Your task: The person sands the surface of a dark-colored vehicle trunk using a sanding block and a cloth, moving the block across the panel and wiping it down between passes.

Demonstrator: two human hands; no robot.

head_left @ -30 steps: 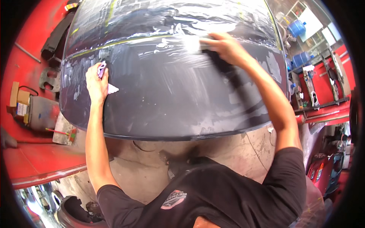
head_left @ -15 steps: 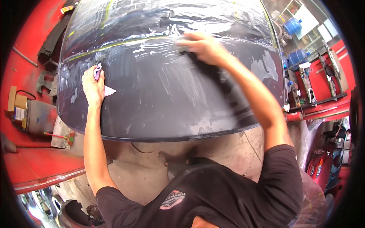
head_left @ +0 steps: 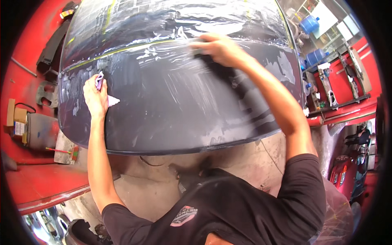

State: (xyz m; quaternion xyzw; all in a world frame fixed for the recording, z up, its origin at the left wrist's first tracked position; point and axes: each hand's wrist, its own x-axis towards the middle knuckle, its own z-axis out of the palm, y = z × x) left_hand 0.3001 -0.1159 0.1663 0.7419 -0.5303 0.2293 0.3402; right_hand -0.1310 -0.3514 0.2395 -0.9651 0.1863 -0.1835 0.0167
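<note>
A broad dark car panel (head_left: 163,110) lies in front of me, streaked with pale, wet-looking smears. My left hand (head_left: 96,96) rests on its left part, fingers closed round a crumpled white and purple cloth (head_left: 113,101). Over the panel's far middle, my right hand (head_left: 220,50) is blurred by motion, its fingers bent down close to the surface. Something greyish shows under those fingertips, too smeared to name. Just beyond this hand, yellow tape (head_left: 118,54) edges a clear, wrinkled plastic sheet (head_left: 212,24) covering the far part.
On the left, a red surface (head_left: 41,175) borders a cardboard box (head_left: 16,118) and a brush with red and green parts (head_left: 74,154). Blue water jugs (head_left: 309,24) and a rack of parts (head_left: 339,94) stand at the right. Concrete floor (head_left: 245,163) shows between me and the panel.
The panel and surroundings sit slightly further left in view. My right hand stays blurred near the tape line; my left hand keeps its hold on the cloth.
</note>
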